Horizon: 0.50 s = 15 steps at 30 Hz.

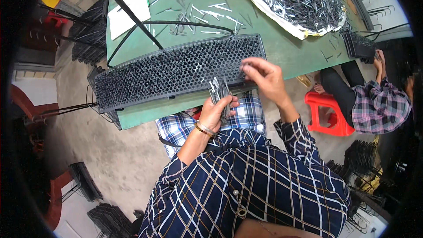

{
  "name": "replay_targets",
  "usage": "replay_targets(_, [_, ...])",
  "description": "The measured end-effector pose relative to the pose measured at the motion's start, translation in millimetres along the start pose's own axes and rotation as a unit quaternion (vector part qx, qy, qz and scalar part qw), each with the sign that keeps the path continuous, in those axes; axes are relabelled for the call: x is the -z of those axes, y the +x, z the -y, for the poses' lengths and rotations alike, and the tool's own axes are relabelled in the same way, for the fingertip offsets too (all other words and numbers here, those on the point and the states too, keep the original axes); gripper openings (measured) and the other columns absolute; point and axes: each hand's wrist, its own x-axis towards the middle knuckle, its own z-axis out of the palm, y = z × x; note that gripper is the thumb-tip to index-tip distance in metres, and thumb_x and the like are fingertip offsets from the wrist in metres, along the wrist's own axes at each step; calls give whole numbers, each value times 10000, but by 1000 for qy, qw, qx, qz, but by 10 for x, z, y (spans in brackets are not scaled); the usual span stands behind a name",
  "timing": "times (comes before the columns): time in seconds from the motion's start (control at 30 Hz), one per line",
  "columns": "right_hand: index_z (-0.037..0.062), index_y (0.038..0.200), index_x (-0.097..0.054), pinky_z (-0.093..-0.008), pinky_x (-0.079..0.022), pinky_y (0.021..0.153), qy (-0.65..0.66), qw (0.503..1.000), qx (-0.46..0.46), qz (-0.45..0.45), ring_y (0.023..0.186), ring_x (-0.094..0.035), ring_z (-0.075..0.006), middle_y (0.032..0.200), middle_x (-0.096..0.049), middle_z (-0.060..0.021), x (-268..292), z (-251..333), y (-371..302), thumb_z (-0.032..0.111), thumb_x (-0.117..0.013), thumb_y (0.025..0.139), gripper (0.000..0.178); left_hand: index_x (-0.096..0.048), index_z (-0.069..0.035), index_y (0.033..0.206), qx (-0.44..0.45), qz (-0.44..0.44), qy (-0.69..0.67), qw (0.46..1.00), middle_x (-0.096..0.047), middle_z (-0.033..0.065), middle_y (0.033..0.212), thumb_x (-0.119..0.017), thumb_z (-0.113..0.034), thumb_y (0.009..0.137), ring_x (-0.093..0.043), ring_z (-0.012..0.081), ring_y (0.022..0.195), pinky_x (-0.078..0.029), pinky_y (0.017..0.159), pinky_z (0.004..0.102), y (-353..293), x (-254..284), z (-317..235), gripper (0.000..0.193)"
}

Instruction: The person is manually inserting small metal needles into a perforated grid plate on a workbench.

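My left hand (214,113) is closed round a bundle of thin metal strips (219,89), which point up and away from me. Just in front of it, a long black rack full of round holes (180,66) lies across the near edge of the table. My right hand (268,81) hovers over the rack's right end, thumb and fingertips pinched together. What sits in that pinch is blurred and too small to make out. Many holes at the rack's left look filled with dark pieces, while those toward the right show as open cells.
Loose strips (209,13) lie scattered over the green table (291,57). A white sack (304,33) heaped with strips stands at the far right. Black metal rods (132,15) rise behind the rack. A co-worker (379,105) sits by a red stool (326,112) at right.
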Motion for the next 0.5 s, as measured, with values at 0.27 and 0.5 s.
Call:
replay_targets(0.27, [-2, 1062, -629, -229, -497, 734, -97, 988, 118, 12, 844, -614, -99, 957, -664, -68, 14, -105, 527, 88, -582, 884, 206, -564, -19, 993, 12, 10, 13, 1000, -645, 107, 931, -607, -151, 865, -643, 184, 839, -533, 613, 276, -10, -75, -13, 190])
replay_targets(0.5, [-6, 1052, -627, -232, -510, 709, -92, 987, 130, -4, 793, -629, -106, 921, -665, -58, -30, -182, 591, 82, -590, 877, 199, -570, -11, 995, 13, -2, 12, 1000, -643, 107, 930, -595, -128, 869, -637, 189, 835, -527, 601, 277, -40, -50, 11, 173])
